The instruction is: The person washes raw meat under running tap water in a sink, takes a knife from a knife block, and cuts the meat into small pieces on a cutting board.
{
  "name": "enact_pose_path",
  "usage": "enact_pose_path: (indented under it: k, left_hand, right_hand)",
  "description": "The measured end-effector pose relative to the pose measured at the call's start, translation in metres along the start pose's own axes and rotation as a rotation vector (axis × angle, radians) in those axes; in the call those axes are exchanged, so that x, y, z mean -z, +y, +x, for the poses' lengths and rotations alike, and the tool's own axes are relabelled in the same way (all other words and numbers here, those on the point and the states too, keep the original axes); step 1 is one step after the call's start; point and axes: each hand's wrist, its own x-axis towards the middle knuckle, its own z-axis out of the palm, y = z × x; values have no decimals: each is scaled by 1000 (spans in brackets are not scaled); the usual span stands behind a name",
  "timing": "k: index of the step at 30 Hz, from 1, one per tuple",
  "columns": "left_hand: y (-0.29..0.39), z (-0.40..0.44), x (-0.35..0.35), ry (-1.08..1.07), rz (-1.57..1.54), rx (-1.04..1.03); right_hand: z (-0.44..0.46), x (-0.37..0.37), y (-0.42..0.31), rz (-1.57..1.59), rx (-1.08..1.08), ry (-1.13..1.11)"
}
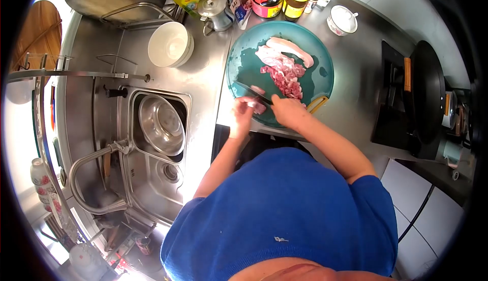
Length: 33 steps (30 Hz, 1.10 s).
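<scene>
A round green cutting board (315,42) lies on the counter in front of me. My right hand (287,112) is closed around the handle of a knife (249,89), whose dark blade points to the left across the board's lower part. Beside the blade, my left hand (243,115) has its fingers closed on a small piece of raw meat (258,108). Cut raw meat (284,75) is heaped farther up the board, with a pale strip of fatty meat (292,49) at its top edge. The knife handle is mostly hidden by my right hand.
A white bowl (170,44) and a sink (152,179) holding a metal basin (161,123) are on the left. Seasoning bags, bottles and a metal pot (216,11) line the back. A small cup (342,20) stands behind the board; a black wok (426,93) is at right.
</scene>
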Motion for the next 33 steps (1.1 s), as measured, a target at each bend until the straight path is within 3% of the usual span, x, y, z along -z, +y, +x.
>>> enact_pose_path:
  k: [4,6,8,10,12,14,16,18,22,24,26,28,30,31,33]
  left_hand:
    - [41,3,-2,-31,-259,128]
    - [53,5,-8,-256,-515,103]
    - [50,8,-9,-300,-571,129]
    - [37,13,-7,-111,-89,5]
    - [27,14,3,-18,-20,-59]
    - [26,6,4,93,511,-200]
    - [25,-3,-6,99,811,-253]
    - [23,-5,-21,14,998,-486]
    - [8,9,-29,-22,1058,-493]
    - [5,15,-25,-50,959,-437]
    - [30,13,-28,-48,570,-259]
    - [43,8,-28,-73,568,-290]
    - [47,5,-21,-225,969,-559]
    - [39,-2,-14,-280,1150,-514]
    - [40,-16,-16,-198,1120,-485]
  right_hand:
    - [-34,18,22,4,-80,8]
    - [-41,24,26,24,-143,68]
    - [-48,29,26,44,-140,98]
    - [-57,29,23,68,-120,118]
    - [-63,26,23,92,-99,142]
    - [-69,24,24,123,-92,187]
    - [-73,20,25,77,-94,168]
    - [-76,17,26,31,-98,156]
    - [-78,12,31,26,-102,94]
    - [-80,8,37,24,-127,74]
    - [-78,5,42,19,-144,84]
    - [-80,6,42,45,-138,78]
    - [-82,7,43,67,-129,69]
    - [-83,6,43,55,-125,65]
    - [-81,10,42,43,-124,75]
